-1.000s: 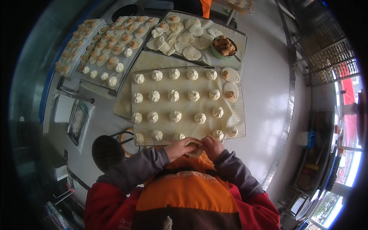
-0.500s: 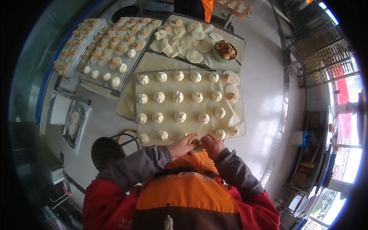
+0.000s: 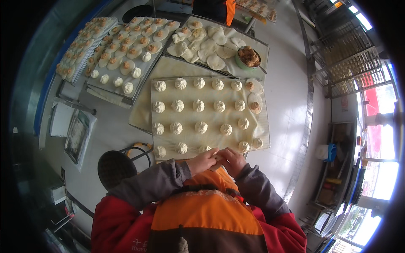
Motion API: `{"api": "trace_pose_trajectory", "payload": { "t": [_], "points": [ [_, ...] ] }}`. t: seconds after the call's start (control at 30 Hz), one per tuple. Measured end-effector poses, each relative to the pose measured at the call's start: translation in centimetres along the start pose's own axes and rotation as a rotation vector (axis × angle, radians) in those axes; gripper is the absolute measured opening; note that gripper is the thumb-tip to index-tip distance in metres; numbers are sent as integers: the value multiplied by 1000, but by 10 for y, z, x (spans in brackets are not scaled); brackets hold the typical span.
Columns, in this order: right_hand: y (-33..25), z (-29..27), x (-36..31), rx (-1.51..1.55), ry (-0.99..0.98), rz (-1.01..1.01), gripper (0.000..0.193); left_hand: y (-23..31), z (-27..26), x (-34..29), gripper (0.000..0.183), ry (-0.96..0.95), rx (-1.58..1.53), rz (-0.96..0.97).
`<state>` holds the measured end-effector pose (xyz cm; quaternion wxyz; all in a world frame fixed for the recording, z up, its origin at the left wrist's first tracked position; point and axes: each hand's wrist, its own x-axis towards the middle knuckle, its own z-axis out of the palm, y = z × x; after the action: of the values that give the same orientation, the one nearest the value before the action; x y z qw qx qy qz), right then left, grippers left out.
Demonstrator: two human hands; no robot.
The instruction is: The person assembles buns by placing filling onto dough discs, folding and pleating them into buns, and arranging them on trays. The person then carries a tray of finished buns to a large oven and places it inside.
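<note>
Just past the front edge of a lined tray [image 3: 190, 95], both of my hands are closed together around one filled bun [image 3: 216, 162], its dough partly hidden by my fingers. My left hand [image 3: 203, 162] cups it from the left. The fingers of my right hand [image 3: 233, 162] pinch at its top edge. Rows of pleated buns [image 3: 198, 105] stand upright on the tray beyond. At its far right corner lie two flat dough wrappers [image 3: 255, 103] topped with orange-brown filling.
Behind is a tray of flat dough wrappers [image 3: 206, 45] with a green bowl [image 3: 248, 57] of filling. Trays of topped wrappers [image 3: 126, 50] stand at far left. A round black stool [image 3: 114, 169] sits left of me. Another person [image 3: 214, 9] is at the top; racks [image 3: 350, 63] stand right.
My right hand has shifted slightly left over the bun, and its fingers have closed further across the top. The view has moved slightly; the trays look unchanged.
</note>
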<state>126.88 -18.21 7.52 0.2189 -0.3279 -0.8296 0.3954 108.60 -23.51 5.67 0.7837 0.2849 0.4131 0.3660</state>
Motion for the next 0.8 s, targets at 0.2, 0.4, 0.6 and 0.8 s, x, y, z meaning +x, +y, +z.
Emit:
{"api": "trace_pose_trajectory", "payload": {
  "t": [0.2,0.4,0.6,0.8],
  "points": [
    [13,-13,-2,-114,-57,18,25,-20,22,15,31,185,277,282],
    [34,-47,10,-97,-75,-81,17,-9,39,41,24,119,-264,33],
    [52,-69,20,-42,-97,-210,20,-6,65,58,40,369,-393,-98],
    [68,-96,28,-93,-171,-412,22,-6,85,78,39,389,-270,108]
  ]
}}
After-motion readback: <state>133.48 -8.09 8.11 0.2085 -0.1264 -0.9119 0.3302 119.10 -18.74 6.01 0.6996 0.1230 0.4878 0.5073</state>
